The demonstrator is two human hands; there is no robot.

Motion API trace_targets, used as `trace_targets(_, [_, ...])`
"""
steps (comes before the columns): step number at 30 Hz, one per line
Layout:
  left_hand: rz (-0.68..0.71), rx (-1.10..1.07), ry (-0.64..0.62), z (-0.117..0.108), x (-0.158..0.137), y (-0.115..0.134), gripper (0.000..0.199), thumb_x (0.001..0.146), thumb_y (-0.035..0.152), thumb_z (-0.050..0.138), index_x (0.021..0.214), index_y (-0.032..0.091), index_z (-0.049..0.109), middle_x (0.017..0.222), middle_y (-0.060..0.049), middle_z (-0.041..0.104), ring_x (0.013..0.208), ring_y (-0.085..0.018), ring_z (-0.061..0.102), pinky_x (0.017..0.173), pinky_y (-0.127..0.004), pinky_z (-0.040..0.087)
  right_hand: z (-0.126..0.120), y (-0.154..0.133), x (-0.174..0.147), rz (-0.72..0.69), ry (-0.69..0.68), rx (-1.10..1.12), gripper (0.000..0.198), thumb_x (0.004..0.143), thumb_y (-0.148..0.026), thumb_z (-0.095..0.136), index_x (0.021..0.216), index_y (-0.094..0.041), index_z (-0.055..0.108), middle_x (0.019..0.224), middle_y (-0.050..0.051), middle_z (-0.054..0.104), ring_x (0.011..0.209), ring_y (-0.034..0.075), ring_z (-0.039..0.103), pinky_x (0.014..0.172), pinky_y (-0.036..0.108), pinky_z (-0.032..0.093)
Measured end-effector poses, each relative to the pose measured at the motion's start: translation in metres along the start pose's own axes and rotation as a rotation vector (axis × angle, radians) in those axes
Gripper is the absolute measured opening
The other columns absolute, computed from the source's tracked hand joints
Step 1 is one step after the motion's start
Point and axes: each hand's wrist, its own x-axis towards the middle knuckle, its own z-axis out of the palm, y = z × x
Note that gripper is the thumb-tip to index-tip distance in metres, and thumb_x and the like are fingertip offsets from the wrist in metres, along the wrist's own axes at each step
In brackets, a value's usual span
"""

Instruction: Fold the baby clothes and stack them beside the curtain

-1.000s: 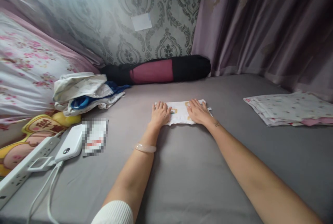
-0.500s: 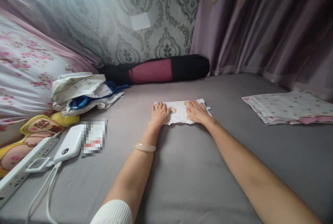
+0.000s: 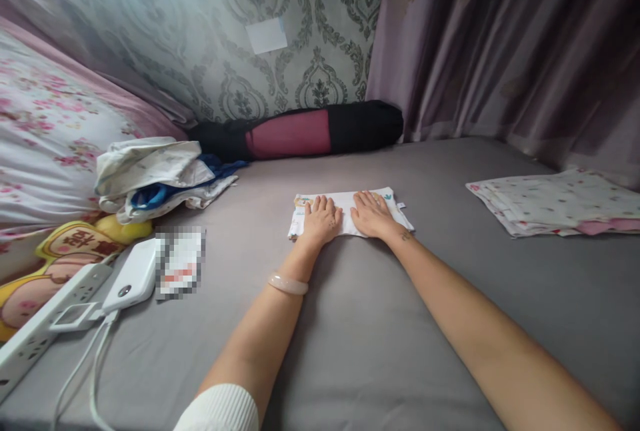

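Observation:
A folded white cloth [image 3: 346,223] with small coloured prints lies flat on the grey bed sheet [image 3: 360,324], a little tag showing at its right edge. My left hand [image 3: 323,221] rests palm down on its left half, fingers stretched out, a pale bangle on the wrist. On the right half lies my right hand [image 3: 373,214], flat as well with fingers extended. Between the two hands only a narrow strip of cloth shows. Whether the piece is a garment I cannot tell.
Crumpled clothes [image 3: 155,177] lie at the left, a folded dotted cloth stack [image 3: 560,201] at the right. Nearer on the left are a white power bank [image 3: 135,274] with cables and a power strip [image 3: 50,311]. A black and maroon roll [image 3: 290,132] lies along the wall.
Both hands have slid inward over the cloth, the left one further, so they are closer together. The cloth's left end is now uncovered.

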Motion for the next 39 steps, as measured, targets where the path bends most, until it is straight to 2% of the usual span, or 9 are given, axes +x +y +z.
trace_targets(4, [-0.003, -0.024, 0.030, 0.002, 0.000, -0.001, 0.052, 0.098, 0.039, 0.026, 0.140, 0.012, 0.041, 0.152, -0.016, 0.036, 0.143, -0.029, 0.027, 0.116, -0.052, 0.018, -0.001, 0.000, 0.000, -0.004, 0.011, -0.014, 0.058, 0.096, -0.030, 0.024, 0.147, -0.004, 0.034, 0.155, 0.014, 0.032, 0.143, 0.026, 0.024, 0.117, 0.045, 0.012])
trace_targets(8, [0.006, -0.063, 0.117, 0.000, 0.000, -0.002, 0.042, 0.096, 0.035, 0.034, 0.128, 0.016, 0.051, 0.143, -0.014, 0.049, 0.136, -0.026, 0.038, 0.113, -0.047, 0.024, -0.005, -0.005, 0.002, 0.012, -0.011, -0.026, 0.057, 0.096, -0.029, 0.025, 0.147, -0.004, 0.034, 0.155, 0.014, 0.031, 0.144, 0.026, 0.023, 0.117, 0.047, 0.012])
trace_targets(13, [-0.033, -0.095, 0.216, -0.006, -0.001, -0.013, 0.032, 0.091, 0.026, 0.043, 0.119, 0.017, 0.055, 0.127, -0.012, 0.061, 0.126, -0.024, 0.049, 0.108, -0.038, 0.031, -0.011, -0.022, 0.007, -0.024, -0.020, 0.015, 0.058, 0.097, -0.032, 0.023, 0.148, -0.004, 0.033, 0.156, 0.015, 0.028, 0.145, 0.027, 0.019, 0.117, 0.048, 0.012])
trace_targets(17, [-0.105, -0.044, 0.300, -0.009, -0.003, -0.027, 0.029, 0.091, 0.026, 0.044, 0.114, 0.016, 0.058, 0.125, -0.014, 0.061, 0.130, -0.027, 0.044, 0.109, -0.042, 0.028, -0.008, -0.037, 0.010, -0.037, -0.027, 0.048, 0.060, 0.098, -0.036, 0.021, 0.148, -0.005, 0.032, 0.157, 0.015, 0.027, 0.145, 0.026, 0.019, 0.117, 0.048, 0.012])
trace_targets(24, [-0.217, -0.102, 0.225, -0.017, -0.001, -0.048, 0.028, 0.093, 0.032, 0.042, 0.101, 0.018, 0.065, 0.114, -0.013, 0.062, 0.112, -0.026, 0.056, 0.093, -0.035, 0.042, 0.003, -0.040, 0.012, -0.034, -0.015, 0.035, 0.062, 0.098, -0.039, 0.019, 0.149, -0.006, 0.032, 0.156, 0.013, 0.028, 0.145, 0.027, 0.020, 0.117, 0.048, 0.010])
trace_targets(30, [-0.339, -0.247, 0.236, -0.017, 0.004, -0.065, 0.026, 0.089, 0.030, 0.051, 0.106, 0.021, 0.068, 0.118, -0.012, 0.062, 0.114, -0.027, 0.054, 0.094, -0.036, 0.041, 0.003, -0.039, 0.016, -0.023, -0.046, 0.018, 0.062, 0.097, -0.038, 0.020, 0.149, -0.005, 0.032, 0.156, 0.013, 0.027, 0.145, 0.027, 0.021, 0.117, 0.049, 0.011])
trace_targets(35, [-0.320, -0.344, 0.345, -0.016, 0.009, -0.075, 0.025, 0.090, 0.022, 0.047, 0.100, 0.022, 0.070, 0.114, -0.008, 0.066, 0.111, -0.023, 0.056, 0.095, -0.034, 0.040, 0.000, -0.054, 0.020, -0.027, -0.041, 0.022, 0.060, 0.097, -0.035, 0.021, 0.149, -0.006, 0.032, 0.156, 0.014, 0.027, 0.145, 0.027, 0.019, 0.117, 0.050, 0.012])
trace_targets(39, [-0.348, -0.356, 0.418, -0.016, 0.010, -0.081, 0.026, 0.089, 0.022, 0.047, 0.100, 0.022, 0.070, 0.109, -0.008, 0.067, 0.108, -0.023, 0.056, 0.094, -0.035, 0.040, -0.001, -0.072, 0.022, -0.043, -0.048, 0.073, 0.062, 0.097, -0.037, 0.019, 0.150, -0.006, 0.029, 0.158, 0.014, 0.024, 0.145, 0.027, 0.017, 0.117, 0.051, 0.013])
